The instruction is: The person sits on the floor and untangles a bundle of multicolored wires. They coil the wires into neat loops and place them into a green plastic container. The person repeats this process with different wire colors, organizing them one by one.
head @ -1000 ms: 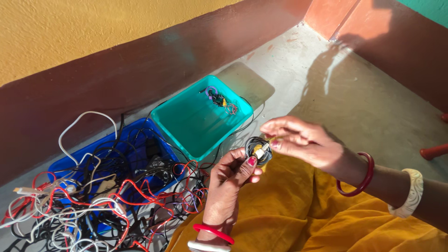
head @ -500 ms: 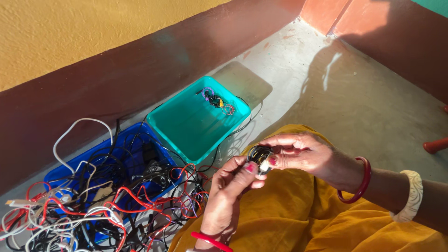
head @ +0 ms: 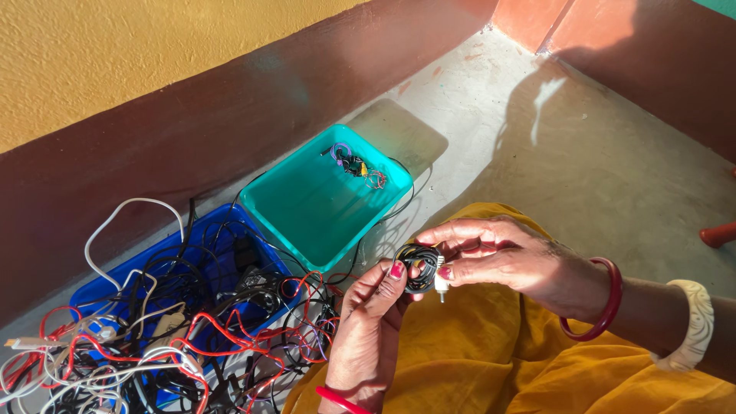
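I see the small coil of black cable (head: 420,267) pinched between my left hand (head: 368,337) and right hand (head: 498,257) above the yellow cloth (head: 491,360) — light, springy, likely to unwind, so I'd judge the wound middle the safest hold. Fingers of both hands close on it. Beyond it sits the teal tub (head: 318,203) near the floor's wall edge; a tangled wire heap (head: 153,337) crowds the blue tub (head: 211,257).

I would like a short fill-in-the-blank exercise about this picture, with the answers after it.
1. Both hands, the left hand and the right hand, hold a small coil of ____ cable.
2. The teal tub stands on the floor beside a ____ tub.
3. The tangle of wires spills out of the ____ tub.
4. The cloth over the person's lap is ____.

Answers: black; blue; blue; yellow
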